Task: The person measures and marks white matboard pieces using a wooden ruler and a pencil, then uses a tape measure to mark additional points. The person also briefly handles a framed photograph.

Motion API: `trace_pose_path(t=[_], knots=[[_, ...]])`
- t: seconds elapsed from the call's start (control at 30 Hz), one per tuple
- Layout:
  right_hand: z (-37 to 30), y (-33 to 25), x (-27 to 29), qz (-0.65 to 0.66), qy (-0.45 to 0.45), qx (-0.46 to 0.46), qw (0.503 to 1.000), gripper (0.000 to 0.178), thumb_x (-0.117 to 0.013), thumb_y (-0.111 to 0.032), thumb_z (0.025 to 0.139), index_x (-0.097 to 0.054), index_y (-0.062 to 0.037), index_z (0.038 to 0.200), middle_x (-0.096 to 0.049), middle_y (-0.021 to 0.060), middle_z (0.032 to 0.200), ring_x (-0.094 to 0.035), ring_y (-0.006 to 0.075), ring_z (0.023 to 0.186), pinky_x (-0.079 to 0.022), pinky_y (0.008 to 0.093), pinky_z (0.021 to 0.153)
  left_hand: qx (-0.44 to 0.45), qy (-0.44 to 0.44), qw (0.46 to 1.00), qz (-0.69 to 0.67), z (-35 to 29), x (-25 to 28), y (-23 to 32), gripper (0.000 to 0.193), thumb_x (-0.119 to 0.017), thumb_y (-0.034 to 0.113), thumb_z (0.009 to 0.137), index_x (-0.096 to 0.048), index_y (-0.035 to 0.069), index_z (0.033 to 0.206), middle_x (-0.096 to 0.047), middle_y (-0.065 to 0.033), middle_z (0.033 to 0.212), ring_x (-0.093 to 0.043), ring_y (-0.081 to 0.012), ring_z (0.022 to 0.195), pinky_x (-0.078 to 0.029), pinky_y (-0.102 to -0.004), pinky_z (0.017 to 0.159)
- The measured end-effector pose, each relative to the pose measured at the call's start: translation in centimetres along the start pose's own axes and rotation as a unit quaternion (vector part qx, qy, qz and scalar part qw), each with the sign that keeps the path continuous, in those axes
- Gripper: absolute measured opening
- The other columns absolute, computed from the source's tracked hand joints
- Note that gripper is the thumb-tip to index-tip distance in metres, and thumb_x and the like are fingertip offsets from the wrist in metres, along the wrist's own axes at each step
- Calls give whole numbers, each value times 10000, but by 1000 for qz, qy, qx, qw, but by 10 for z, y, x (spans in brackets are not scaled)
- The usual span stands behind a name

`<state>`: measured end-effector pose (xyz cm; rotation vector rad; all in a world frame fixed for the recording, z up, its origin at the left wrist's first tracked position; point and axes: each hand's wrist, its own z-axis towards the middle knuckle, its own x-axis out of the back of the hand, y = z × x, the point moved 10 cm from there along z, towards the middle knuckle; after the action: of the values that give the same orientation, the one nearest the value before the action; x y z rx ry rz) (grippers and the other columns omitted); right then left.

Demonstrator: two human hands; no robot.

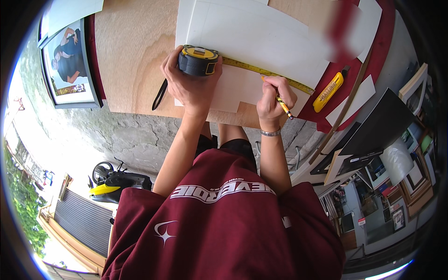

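My left hand (189, 91) is wrapped around a black and yellow tape measure (198, 60), with its dark wrist strap (159, 95) hanging beside it. From the case, the yellow blade (261, 71) stretches right across a large white sheet (252, 32). Pinched in my right hand (275, 99) is a yellow and black pencil (283, 107). Its tip meets the sheet close to the blade's near edge, and that hand rests just below the blade. A yellow utility knife (329, 92) lies on dark red cloth, right of the blade's end.
Under the sheet is a plywood board (133, 56). A framed picture (70, 65) stands at the left. White offcuts (351, 102) and a thin wooden strip (347, 95) lie at the right, near a dark panel (382, 123). A motorbike (119, 182) is parked behind on the left.
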<state>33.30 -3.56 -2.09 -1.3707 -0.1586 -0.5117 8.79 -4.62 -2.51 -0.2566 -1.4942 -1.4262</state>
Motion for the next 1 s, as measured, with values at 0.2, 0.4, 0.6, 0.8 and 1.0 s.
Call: trace_pose_path(t=[0.2,0.4,0.6,0.8,1.0], knots=[[-2,2,0,6,-8,4,1000,137,-547,66,812,-679,32,808,-661,99,696,-573,148,536,-437,276,516,-2,0,1000,-5,1,2,2,848,-995,320,667,-531,78,1334,-602,-142,1225,-637,-340,1120,-523,-468,943],[-3,2,1,-2,-1,12,1000,121,-549,64,805,-666,31,794,-648,105,678,-576,175,529,-441,287,514,2,-1,1000,-10,1,0,1,844,-994,312,664,-530,77,1329,-600,-141,1227,-626,-343,1134,-513,-473,958],[-3,2,0,-4,-7,13,1000,133,-550,68,818,-678,33,811,-658,91,691,-572,139,541,-432,271,520,-5,3,1000,0,1,1,2,852,-987,317,658,-522,90,1335,-598,-128,1225,-626,-338,1128,-527,-472,930],[0,0,-2,23,-12,-25,999,99,-549,53,776,-639,12,763,-596,101,617,-540,216,492,-413,303,490,-11,7,1000,14,2,2,3,858,-972,324,654,-510,110,1345,-602,-113,1215,-626,-329,1112,-557,-468,872],[-1,-4,-13,13,-10,-25,1000,102,-551,53,774,-643,10,783,-607,110,632,-556,223,505,-426,313,496,-22,9,1000,18,3,2,6,850,-970,312,653,-511,111,1340,-608,-112,1217,-627,-332,1111,-556,-466,873]])
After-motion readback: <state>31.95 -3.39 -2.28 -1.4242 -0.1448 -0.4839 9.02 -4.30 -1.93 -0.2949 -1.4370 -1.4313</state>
